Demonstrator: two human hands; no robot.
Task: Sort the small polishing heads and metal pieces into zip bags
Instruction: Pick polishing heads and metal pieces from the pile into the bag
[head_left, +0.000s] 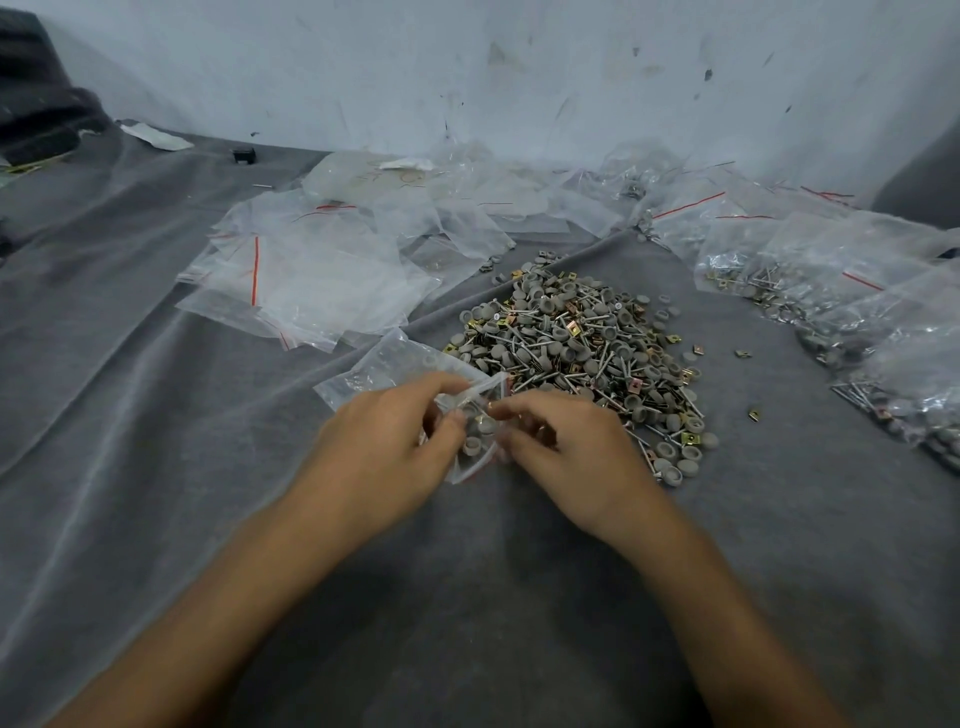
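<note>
The left hand (384, 441) is on the near-left side of the pile (566, 338). Its fingers are curled and its thumb and fingertips pinch one lip of a zip bag (384, 369). The right hand (566, 457) is closer to the pile, its knuckles just beside the near edge, and it pinches the opposite lip. Whether it also holds a loose piece cannot be told.

The bag's mouth, edged with a red zip strip, sits between the two hands and faces the pile. Its long axis runs from there up and to the left, away from the pile. A few grey polishing heads (475, 431) already lie just inside the opening. The next load has only a short way to travel, and I judge the right hand better placed to fetch it while the left keeps the mouth open.

The film is thin, clear and crinkled, so it will likely sag shut if let go. The pile mixes dull grey domed caps, slim bright metal shanks and small square brassy clips, tangled enough that one piece may drag others along.

Left of the pile and beyond it, flat empty bags (311, 280) overlap on the soft grey cloth (156, 415). To its right lie filled bags (810, 270), lumpy with parts. Behind everything is a scuffed pale wall (467, 67).
</note>
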